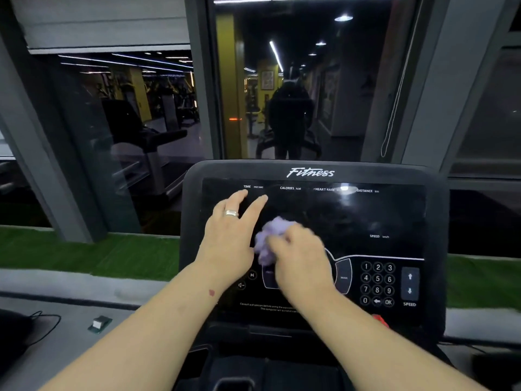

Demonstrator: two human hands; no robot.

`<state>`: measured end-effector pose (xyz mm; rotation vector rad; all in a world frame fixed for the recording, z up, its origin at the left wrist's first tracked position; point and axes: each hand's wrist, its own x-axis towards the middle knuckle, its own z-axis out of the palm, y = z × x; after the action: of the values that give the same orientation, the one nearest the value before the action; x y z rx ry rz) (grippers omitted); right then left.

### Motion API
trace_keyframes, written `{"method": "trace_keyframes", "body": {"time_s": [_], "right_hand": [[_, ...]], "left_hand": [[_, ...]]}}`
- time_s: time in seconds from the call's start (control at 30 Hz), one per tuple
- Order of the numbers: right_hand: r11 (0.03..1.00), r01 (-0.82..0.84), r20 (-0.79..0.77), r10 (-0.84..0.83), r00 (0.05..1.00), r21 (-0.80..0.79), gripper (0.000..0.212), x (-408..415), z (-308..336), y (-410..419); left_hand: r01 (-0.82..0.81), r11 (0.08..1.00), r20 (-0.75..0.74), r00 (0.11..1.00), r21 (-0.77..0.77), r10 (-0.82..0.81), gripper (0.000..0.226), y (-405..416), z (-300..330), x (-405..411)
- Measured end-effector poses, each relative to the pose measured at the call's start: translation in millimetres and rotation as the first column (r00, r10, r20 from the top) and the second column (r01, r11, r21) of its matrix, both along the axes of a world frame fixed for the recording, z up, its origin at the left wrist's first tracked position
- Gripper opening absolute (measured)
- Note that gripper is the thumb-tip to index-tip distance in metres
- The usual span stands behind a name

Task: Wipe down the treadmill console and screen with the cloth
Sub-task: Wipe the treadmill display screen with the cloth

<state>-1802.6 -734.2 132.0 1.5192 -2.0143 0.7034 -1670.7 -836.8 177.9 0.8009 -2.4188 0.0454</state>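
Note:
The black treadmill console [434, 210] fills the middle of the view, with a dark glossy screen [352, 218] and a number keypad [377, 283] at the lower right. My left hand [231, 235], wearing a ring, rests flat on the left part of the screen with straight fingers. My right hand [298, 258] grips a bunched purple cloth [267, 238] and presses it against the screen's lower middle, just right of my left hand. The right hand is blurred.
A red safety key [380, 320] sits below the keypad. Large windows [296, 80] stand behind the console, reflecting the gym and a person. A green turf strip [84, 255] and grey ledge with a cable [42, 325] lie to the left.

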Motion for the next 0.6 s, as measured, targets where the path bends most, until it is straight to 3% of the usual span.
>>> {"method": "trace_keyframes", "body": {"time_s": [0.07, 0.13, 0.2, 0.27, 0.33, 0.37, 0.43, 0.5, 0.57, 0.6], "right_hand": [[0.991, -0.105, -0.159, 0.117, 0.980, 0.082, 0.021, -14, 5, 10], [1.000, -0.023, -0.172, 0.019, 0.985, -0.017, 0.013, -52, 26, 30], [0.966, 0.160, 0.007, -0.161, 0.987, -0.202, 0.029, -83, 41, 40], [0.935, 0.262, 0.174, -0.225, 0.959, -0.238, 0.036, -71, 38, 29], [0.971, 0.189, 0.213, -0.155, 0.965, -0.147, 0.036, -30, 22, 8], [0.994, 0.076, 0.168, -0.062, 0.984, -0.078, 0.033, -13, 13, 1], [0.990, -0.129, -0.017, 0.130, 0.991, 0.054, 0.024, -5, 3, 2], [0.980, -0.176, -0.147, 0.188, 0.971, 0.093, 0.025, -34, 10, 17], [0.999, -0.038, -0.090, 0.035, 0.995, -0.033, 0.031, -70, 28, 35], [0.985, 0.073, 0.013, -0.072, 0.997, -0.155, 0.033, -86, 35, 39]], "left_hand": [[-0.020, 1.000, 0.035, 0.999, 0.000, 0.020, 0.106, -4, 12, -8], [-0.042, 0.999, 0.068, 0.997, 0.020, 0.041, 0.113, -8, 24, -11], [-0.052, 0.998, 0.086, 0.995, 0.026, 0.050, 0.117, -10, 31, -14], [-0.051, 0.998, 0.126, 0.991, 0.021, 0.048, 0.120, -11, 34, -21], [-0.053, 0.998, 0.134, 0.989, -0.024, 0.056, 0.119, -12, 40, -30], [-0.054, 0.997, 0.123, 0.991, -0.047, 0.060, 0.118, -13, 46, -35], [-0.047, 0.997, 0.110, 0.992, -0.066, 0.054, 0.117, -17, 62, -45], [-0.034, 0.998, 0.152, 0.987, -0.060, 0.042, 0.119, -22, 76, -53], [-0.030, 0.998, 0.226, 0.973, -0.046, 0.039, 0.124, -26, 79, -59], [-0.038, 0.998, 0.250, 0.967, -0.041, 0.047, 0.127, -27, 77, -61]]}}
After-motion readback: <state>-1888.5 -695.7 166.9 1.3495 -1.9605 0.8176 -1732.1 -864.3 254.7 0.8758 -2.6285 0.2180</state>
